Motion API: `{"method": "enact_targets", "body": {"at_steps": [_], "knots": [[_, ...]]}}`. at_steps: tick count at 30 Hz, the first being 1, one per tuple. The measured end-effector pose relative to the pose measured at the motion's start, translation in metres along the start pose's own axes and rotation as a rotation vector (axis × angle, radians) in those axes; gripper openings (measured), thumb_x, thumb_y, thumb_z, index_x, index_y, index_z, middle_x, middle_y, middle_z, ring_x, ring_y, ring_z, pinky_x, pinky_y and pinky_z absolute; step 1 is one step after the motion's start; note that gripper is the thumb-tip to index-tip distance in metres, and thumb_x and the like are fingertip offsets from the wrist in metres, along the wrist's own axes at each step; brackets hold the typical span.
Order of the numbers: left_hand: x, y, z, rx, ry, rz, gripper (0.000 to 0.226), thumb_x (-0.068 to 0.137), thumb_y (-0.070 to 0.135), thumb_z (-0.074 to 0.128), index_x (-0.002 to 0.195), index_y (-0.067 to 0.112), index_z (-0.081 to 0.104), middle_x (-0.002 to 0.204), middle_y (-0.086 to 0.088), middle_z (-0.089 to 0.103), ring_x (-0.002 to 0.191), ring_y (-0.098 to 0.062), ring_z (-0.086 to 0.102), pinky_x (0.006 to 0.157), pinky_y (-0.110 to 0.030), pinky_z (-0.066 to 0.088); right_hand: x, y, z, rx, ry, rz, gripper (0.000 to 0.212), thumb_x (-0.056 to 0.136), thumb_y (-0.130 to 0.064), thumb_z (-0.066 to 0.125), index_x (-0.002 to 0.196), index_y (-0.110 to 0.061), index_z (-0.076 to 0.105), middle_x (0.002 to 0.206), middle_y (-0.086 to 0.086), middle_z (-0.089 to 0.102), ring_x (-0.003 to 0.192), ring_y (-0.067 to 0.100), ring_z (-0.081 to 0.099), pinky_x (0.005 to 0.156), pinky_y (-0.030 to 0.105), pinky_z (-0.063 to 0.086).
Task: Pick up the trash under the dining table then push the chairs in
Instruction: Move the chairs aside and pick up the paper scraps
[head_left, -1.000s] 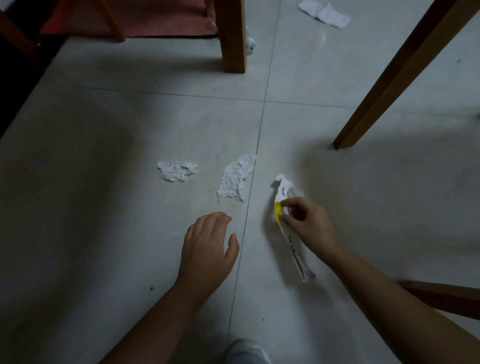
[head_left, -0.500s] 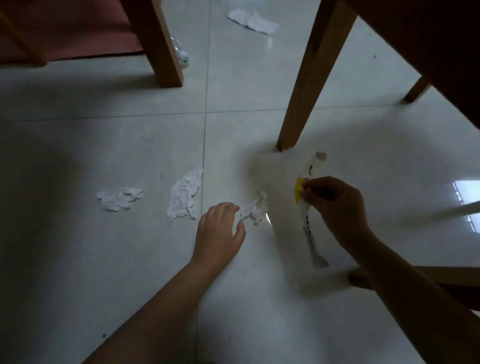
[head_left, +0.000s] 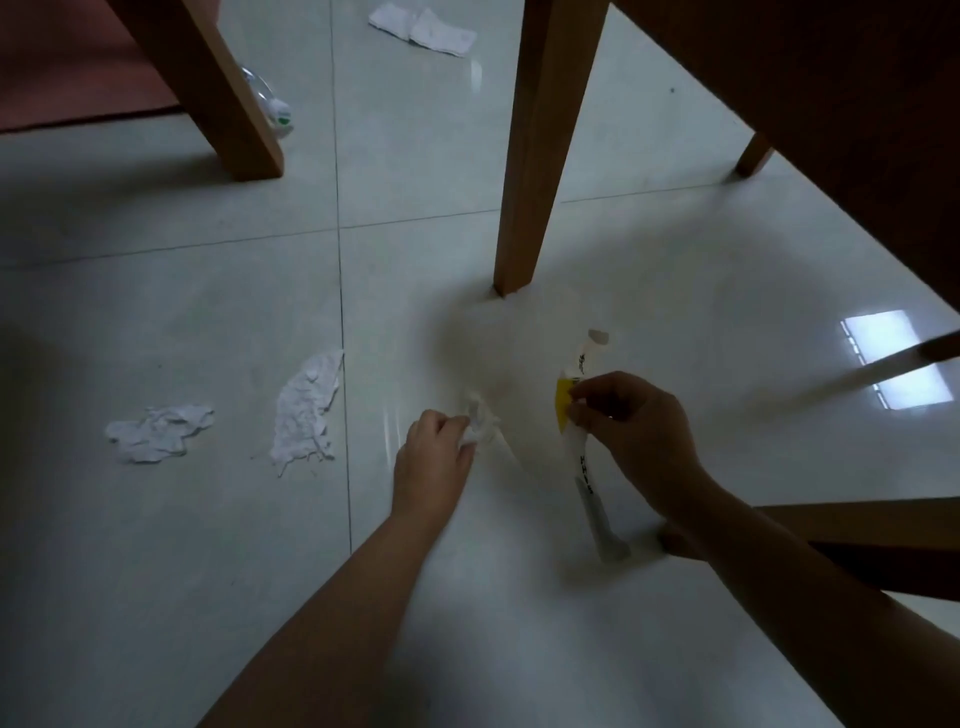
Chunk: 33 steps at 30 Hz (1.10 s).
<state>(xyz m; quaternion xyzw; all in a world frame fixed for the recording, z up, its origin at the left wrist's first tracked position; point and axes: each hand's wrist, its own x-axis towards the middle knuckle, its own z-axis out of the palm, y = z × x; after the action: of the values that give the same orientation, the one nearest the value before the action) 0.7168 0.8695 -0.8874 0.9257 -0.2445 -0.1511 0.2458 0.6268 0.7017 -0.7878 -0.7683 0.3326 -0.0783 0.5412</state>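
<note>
My right hand (head_left: 631, 431) pinches a long white and yellow wrapper (head_left: 584, 457), which hangs clear of the pale tiled floor. My left hand (head_left: 434, 460) is closed on a small crumpled white tissue (head_left: 480, 423) at floor level, left of the wrapper. Two more crumpled tissues lie on the tiles further left, a flat torn tissue (head_left: 306, 410) and a wadded tissue (head_left: 158, 434). White paper pieces (head_left: 423, 28) lie at the far top. A plastic bottle (head_left: 270, 106) peeks from behind the left wooden leg.
A wooden leg (head_left: 535, 156) stands just beyond my hands. A thicker wooden leg (head_left: 208, 88) stands at the upper left by a red mat (head_left: 67, 67). Dark wooden furniture (head_left: 831, 130) fills the upper right. A wooden rail (head_left: 857, 519) runs low at the right.
My right hand lifted the wrapper off the floor. My left hand reached to the right and closed on the small tissue. The view shifted, so the leg now stands nearer.
</note>
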Motion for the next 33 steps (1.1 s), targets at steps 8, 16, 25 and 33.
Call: {"method": "enact_targets", "body": {"at_steps": [8, 16, 25, 33], "knots": [[-0.036, -0.004, -0.017, -0.172, 0.095, -0.123, 0.006, 0.086, 0.006, 0.059, 0.082, 0.004, 0.062, 0.083, -0.007, 0.052, 0.072, -0.022, 0.052, 0.057, -0.018, 0.028, -0.004, -0.002, 0.017, 0.007, -0.037, 0.016, 0.027, 0.077, -0.006, 0.070, 0.074, -0.031, 0.063, 0.076, -0.011, 0.065, 0.068, -0.003, 0.060, 0.063, 0.008, 0.047], [-0.080, 0.010, -0.095, -0.233, 0.352, -0.107, 0.004, 0.081, -0.001, 0.062, 0.083, 0.003, 0.063, 0.080, -0.007, 0.057, 0.071, -0.006, 0.048, 0.067, -0.004, 0.034, -0.038, -0.043, 0.049, 0.117, -0.025, 0.077, 0.021, 0.076, -0.002, 0.069, 0.077, -0.024, 0.066, 0.065, -0.011, 0.060, 0.057, -0.007, 0.054, 0.059, 0.004, 0.038], [-0.115, 0.116, -0.216, -0.288, 0.390, -0.192, 0.009, 0.080, 0.006, 0.057, 0.084, 0.001, 0.064, 0.080, -0.009, 0.056, 0.068, -0.010, 0.048, 0.061, -0.014, 0.036, -0.107, -0.187, -0.026, 0.297, 0.030, 0.221, 0.027, 0.080, 0.004, 0.063, 0.080, -0.023, 0.063, 0.061, -0.002, 0.047, 0.051, -0.001, 0.045, 0.058, 0.007, 0.040], [-0.162, 0.247, -0.323, -0.366, 0.509, -0.334, 0.007, 0.082, -0.004, 0.062, 0.086, 0.000, 0.064, 0.081, -0.003, 0.051, 0.068, -0.018, 0.049, 0.061, -0.003, 0.035, -0.176, -0.305, -0.124, 0.304, 0.060, 0.243, 0.021, 0.080, 0.003, 0.064, 0.086, -0.017, 0.066, 0.065, -0.003, 0.054, 0.054, -0.002, 0.048, 0.061, 0.012, 0.046]]}}
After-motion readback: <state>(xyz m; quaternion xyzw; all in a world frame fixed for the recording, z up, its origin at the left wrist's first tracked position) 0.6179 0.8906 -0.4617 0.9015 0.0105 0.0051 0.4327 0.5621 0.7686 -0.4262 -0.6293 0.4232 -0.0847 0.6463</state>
